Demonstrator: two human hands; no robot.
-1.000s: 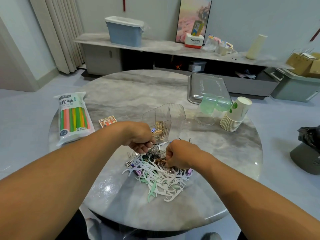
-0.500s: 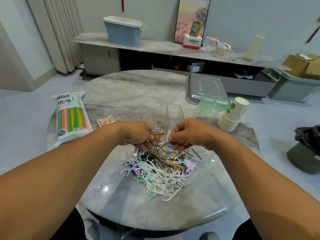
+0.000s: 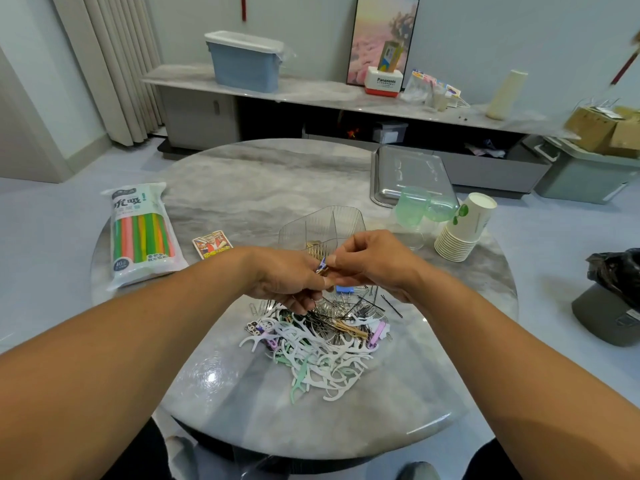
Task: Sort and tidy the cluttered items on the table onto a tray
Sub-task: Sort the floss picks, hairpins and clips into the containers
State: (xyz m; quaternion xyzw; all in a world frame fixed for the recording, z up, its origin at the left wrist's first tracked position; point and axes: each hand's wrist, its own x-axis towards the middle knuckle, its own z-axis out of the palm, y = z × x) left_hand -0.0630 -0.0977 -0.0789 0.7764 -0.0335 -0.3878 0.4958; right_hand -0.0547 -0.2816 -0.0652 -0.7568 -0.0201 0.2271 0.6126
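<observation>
A heap of white, green and purple floss picks (image 3: 318,355) mixed with hairpins and paper clips (image 3: 346,306) lies on the round marble table (image 3: 242,188). Just above its far edge, my left hand (image 3: 287,282) holds a small bunch of clips, gold and blue ones showing at its fingertips. My right hand (image 3: 374,261) meets it and pinches at the same bunch. Behind the hands stands a clear divided organizer (image 3: 322,226) with gold clips inside. A steel tray (image 3: 408,174) sits at the table's far right.
A packet of coloured straws (image 3: 142,233) and a small card (image 3: 212,244) lie at the left. Two green plastic goblets (image 3: 415,209) and a stack of paper cups (image 3: 464,226) are at the right, in front of the tray. A low cabinet with boxes runs behind.
My right hand has lifted off the heap and moved up and left to meet my left hand. Both hands now hold the small clips together in front of the organizer.
</observation>
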